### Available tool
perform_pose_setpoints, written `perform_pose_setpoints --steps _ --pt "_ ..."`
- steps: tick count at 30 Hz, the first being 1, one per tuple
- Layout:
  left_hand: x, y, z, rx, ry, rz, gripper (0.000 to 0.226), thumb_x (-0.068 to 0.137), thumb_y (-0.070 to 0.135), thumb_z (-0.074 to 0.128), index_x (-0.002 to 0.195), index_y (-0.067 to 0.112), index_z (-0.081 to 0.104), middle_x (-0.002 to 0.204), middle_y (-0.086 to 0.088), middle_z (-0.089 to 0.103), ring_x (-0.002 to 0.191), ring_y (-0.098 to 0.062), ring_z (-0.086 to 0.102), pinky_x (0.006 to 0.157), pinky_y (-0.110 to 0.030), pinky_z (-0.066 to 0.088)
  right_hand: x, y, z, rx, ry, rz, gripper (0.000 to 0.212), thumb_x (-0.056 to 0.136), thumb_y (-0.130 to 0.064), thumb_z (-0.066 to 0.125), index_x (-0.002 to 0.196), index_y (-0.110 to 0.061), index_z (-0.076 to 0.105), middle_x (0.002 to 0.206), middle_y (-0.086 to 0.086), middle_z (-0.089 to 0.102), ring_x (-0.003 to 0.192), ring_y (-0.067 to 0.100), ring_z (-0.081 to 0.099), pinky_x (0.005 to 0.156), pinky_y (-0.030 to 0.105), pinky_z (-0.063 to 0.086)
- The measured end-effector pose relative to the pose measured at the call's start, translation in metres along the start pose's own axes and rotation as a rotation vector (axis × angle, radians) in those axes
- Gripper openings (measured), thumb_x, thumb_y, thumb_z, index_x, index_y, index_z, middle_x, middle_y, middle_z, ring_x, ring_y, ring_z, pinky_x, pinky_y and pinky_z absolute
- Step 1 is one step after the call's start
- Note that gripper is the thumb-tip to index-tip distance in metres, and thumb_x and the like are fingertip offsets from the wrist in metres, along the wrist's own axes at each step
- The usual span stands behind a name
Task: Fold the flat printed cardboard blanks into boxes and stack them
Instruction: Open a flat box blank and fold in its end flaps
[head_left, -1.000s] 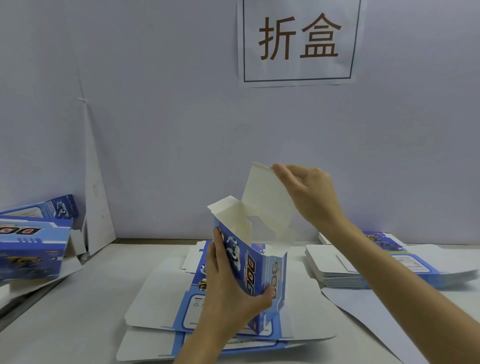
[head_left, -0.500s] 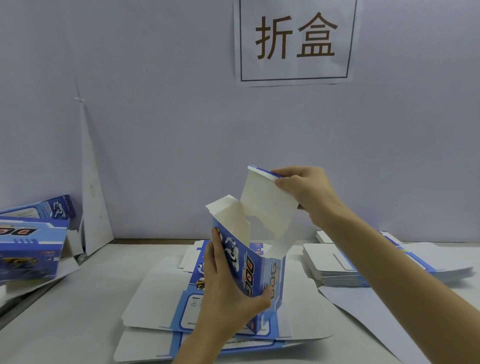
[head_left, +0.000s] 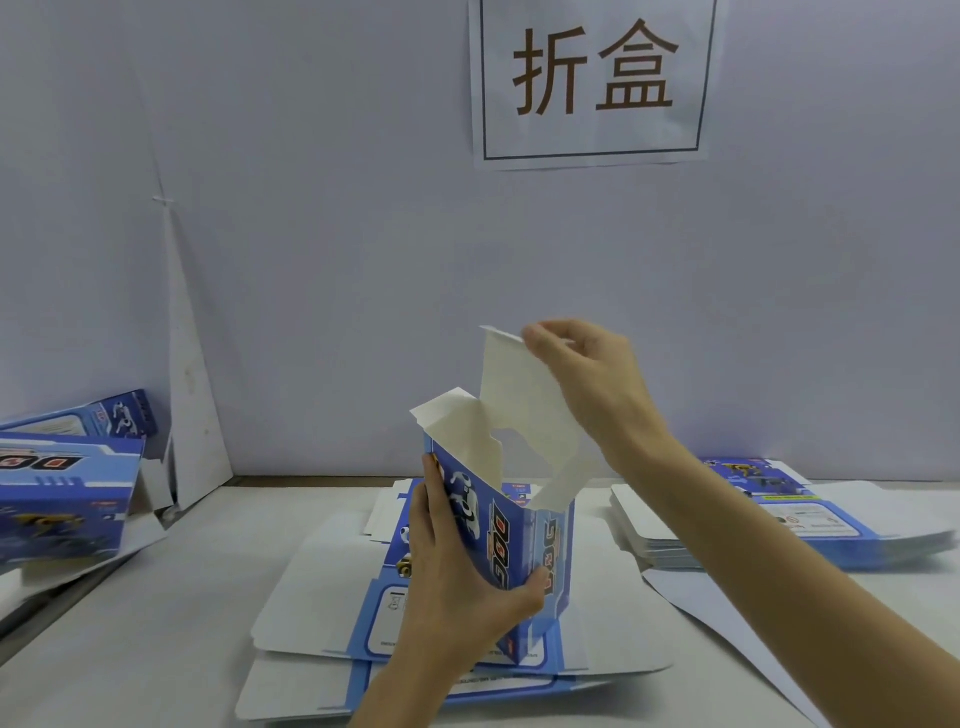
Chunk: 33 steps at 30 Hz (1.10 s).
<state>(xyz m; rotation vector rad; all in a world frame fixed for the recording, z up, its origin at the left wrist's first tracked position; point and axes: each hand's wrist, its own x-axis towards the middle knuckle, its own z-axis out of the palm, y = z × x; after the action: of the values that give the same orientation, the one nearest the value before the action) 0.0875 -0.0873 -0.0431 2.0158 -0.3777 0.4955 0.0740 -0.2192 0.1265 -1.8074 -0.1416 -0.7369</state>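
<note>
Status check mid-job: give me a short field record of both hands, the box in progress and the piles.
left hand: grips the box body
right hand: pinches the top flap at its upper edge
box: upright, top open, flap raised
flat blanks: spread on the table under the box
blank stack: on the right of the table
folded boxes: piled at far left

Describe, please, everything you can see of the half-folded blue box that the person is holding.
The half-folded box is thin printed cardboard, blue outside with white robot-dog art and "DOG" lettering, plain white inside. It stands upright, one corner toward the camera, top open. A tall lid flap rises at the back and a smaller side flap sticks up at left. The left hand grips its body; the right hand pinches the lid flap's top edge. Beneath it lie flat blanks.
</note>
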Motion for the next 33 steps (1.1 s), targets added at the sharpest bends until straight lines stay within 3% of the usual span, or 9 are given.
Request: perform_pose_setpoints --steps 3,7,13,15,19,22,24,28,33 --pt "0.000 0.010 -0.001 -0.054 0.066 -0.041 0.132 0.055 0.049 0.087 0.143 0.044 -0.011 0.145 0.011 0.015 0.136 -0.016 0.026 0.106 -0.044 0.038 -0.018 0.013 -0.007 0.181 0.117 0.011 0.046 0.091 -0.048 0.051 0.132 -0.029 0.047 0.115 -0.010 0.060 0.107 0.007 0.057 0.087 0.026 0.044" --pt "-0.003 0.026 0.000 -0.096 0.122 -0.150 0.147 0.038 0.060 0.086 0.121 0.058 -0.035 0.135 0.021 0.007 0.137 -0.021 0.018 0.110 -0.046 0.032 -0.059 0.061 -0.013 0.202 0.193 0.005 0.060 0.082 -0.052 0.043 0.140 -0.038 0.035 0.129 -0.013 0.049 0.112 -0.011 0.048 0.081 0.011 0.039" --pt "-0.004 0.029 0.000 0.048 0.106 -0.108 0.151 0.040 0.061 0.087 0.107 0.061 -0.049 0.126 0.020 0.004 0.133 -0.019 0.016 0.113 -0.043 0.031 -0.114 0.136 0.001 0.245 -0.236 0.147 0.061 0.083 -0.050 0.052 0.136 -0.053 0.024 0.133 -0.028 0.050 0.120 -0.008 0.050 0.087 0.013 0.047" --pt "-0.002 0.025 0.001 0.068 0.079 -0.088 0.147 0.048 0.051 0.089 0.116 0.059 -0.040 0.126 0.015 0.007 0.132 -0.019 0.019 0.109 -0.039 0.033 -0.113 0.142 0.002 0.229 -0.330 0.134 0.073 0.079 -0.051 0.062 0.139 -0.052 0.021 0.124 -0.032 0.055 0.118 -0.004 0.053 0.085 0.017 0.051" --pt "0.004 0.006 -0.009 -0.124 0.048 -0.047 0.116 0.052 0.042 0.086 0.142 0.042 0.012 0.116 0.007 0.029 0.114 -0.008 0.040 0.090 -0.023 0.046 -0.100 0.147 0.001 0.262 -0.314 0.210 0.097 0.061 -0.047 0.077 0.144 -0.034 0.030 0.117 -0.018 0.065 0.111 0.007 0.062 0.077 0.025 0.057" --pt "0.006 -0.006 -0.016 -0.324 -0.007 -0.071 0.063 0.058 0.055 0.068 0.116 0.038 0.050 0.113 0.012 0.041 0.109 -0.013 0.054 0.077 -0.024 0.057 -0.095 0.150 -0.005 0.294 -0.347 0.254 0.090 0.060 -0.036 0.079 0.140 -0.027 0.038 0.116 -0.007 0.068 0.106 0.014 0.066 0.074 0.024 0.056" --pt "0.004 -0.012 -0.016 -0.375 -0.114 -0.127 0.061 0.059 0.058 0.066 0.114 0.036 0.052 0.116 0.013 0.053 0.106 -0.013 0.060 0.079 -0.034 0.058 -0.095 0.152 -0.009 0.316 -0.365 0.276 0.085 0.060 -0.035 0.079 0.136 -0.022 0.043 0.114 -0.005 0.070 0.104 0.016 0.067 0.073 0.022 0.056" --pt "-0.002 -0.019 -0.008 -0.322 -0.206 -0.201 0.051 0.059 0.055 0.065 0.104 0.038 0.047 0.092 0.022 0.065 0.081 0.008 0.065 0.057 -0.013 0.051 -0.100 0.156 -0.011 0.326 -0.399 0.280 0.078 0.064 -0.035 0.079 0.132 -0.015 0.047 0.114 -0.001 0.070 0.103 0.019 0.068 0.073 0.023 0.056" --pt "-0.001 -0.029 -0.008 -0.349 -0.212 -0.202 0.069 0.063 0.051 0.068 0.122 0.027 0.044 0.105 0.007 0.068 0.092 -0.014 0.069 0.062 -0.017 0.054 -0.103 0.160 -0.011 0.288 -0.380 0.276 0.084 0.066 -0.039 0.078 0.137 -0.012 0.044 0.118 -0.003 0.069 0.107 0.018 0.066 0.074 0.025 0.056"
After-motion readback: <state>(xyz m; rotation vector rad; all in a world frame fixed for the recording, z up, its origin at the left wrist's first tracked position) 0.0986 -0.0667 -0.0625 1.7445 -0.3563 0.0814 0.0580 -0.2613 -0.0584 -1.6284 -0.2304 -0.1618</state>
